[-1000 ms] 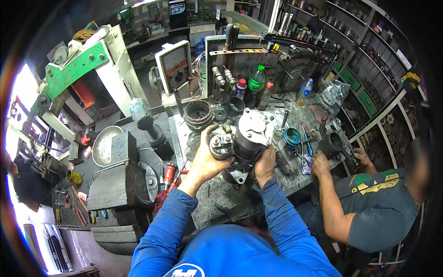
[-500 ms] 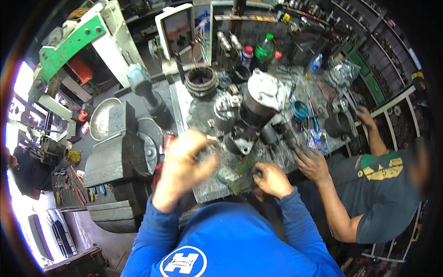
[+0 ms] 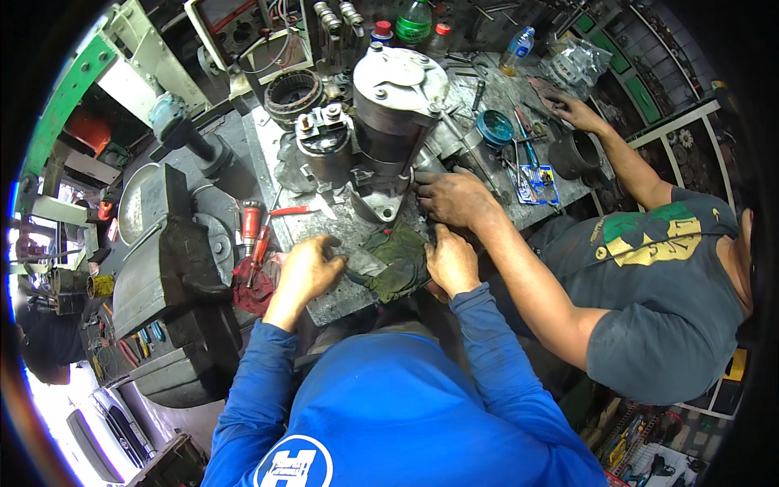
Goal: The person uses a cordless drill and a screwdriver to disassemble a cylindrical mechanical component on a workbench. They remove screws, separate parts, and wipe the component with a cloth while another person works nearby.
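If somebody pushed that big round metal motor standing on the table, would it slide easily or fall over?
The starter motor looks like thick solid metal, so it is probably heavy and hard to slide. It stands on end, tall on a narrower base, so a strong push up high might tip it. A co-worker's hand rests against its base, perhaps steadying it.

Rag dk green, grimy; starter motor black w/ grey cap; screwdriver red handle; sleeves blue; surface speckled grey.
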`<state>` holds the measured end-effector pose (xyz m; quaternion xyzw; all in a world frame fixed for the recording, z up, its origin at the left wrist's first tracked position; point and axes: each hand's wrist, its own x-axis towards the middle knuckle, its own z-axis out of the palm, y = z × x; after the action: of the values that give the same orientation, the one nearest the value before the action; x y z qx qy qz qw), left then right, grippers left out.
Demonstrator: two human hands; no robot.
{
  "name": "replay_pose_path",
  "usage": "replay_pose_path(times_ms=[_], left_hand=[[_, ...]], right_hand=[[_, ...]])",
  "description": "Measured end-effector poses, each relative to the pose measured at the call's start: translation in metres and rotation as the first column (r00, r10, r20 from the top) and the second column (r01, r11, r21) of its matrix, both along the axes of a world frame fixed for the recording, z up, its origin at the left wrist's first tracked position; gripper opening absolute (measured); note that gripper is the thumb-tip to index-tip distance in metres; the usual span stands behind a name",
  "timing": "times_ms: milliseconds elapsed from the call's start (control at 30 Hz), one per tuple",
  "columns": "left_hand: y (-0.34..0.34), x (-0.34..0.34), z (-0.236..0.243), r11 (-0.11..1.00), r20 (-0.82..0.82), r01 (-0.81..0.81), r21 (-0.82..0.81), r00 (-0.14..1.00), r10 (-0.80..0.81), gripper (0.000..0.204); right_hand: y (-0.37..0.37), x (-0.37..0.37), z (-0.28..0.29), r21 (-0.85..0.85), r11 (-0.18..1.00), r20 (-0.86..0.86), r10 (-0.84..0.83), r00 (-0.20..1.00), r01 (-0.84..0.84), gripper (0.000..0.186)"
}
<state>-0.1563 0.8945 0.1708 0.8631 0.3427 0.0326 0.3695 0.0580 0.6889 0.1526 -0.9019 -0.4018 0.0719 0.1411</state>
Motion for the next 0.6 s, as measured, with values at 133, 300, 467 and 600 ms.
replay_pose_path(times_ms=[133, 300, 467, 600], left_hand=[[-0.027, 0.022, -0.011, 0.984, 0.023, 0.147, -0.100, 0.989, -0.145, 0.038], [-0.050, 0.034, -0.013, 0.966, -0.031, 0.234, 0.111, 0.972, -0.232, 0.054], [-0.057, 0.037, -0.040, 0.897, 0.028, 0.360, 0.255, 0.925, -0.379, 0.051], [-0.053, 0.049, -0.060, 0.867, 0.208, 0.320, 0.382, 0.884, -0.418, 0.029]], right_hand=[[0.005, 0.013, -0.028, 0.148, 0.988, 0.050, 0.031, 0.998, -0.038, 0.034], [0.013, 0.019, -0.043, 0.095, 0.990, -0.147, -0.089, 0.985, 0.103, 0.038], [0.004, 0.016, -0.041, 0.051, 0.981, -0.224, -0.172, 0.959, 0.187, 0.038], [-0.005, 0.021, -0.052, 0.109, 0.973, -0.210, -0.178, 0.961, 0.204, 0.037]])
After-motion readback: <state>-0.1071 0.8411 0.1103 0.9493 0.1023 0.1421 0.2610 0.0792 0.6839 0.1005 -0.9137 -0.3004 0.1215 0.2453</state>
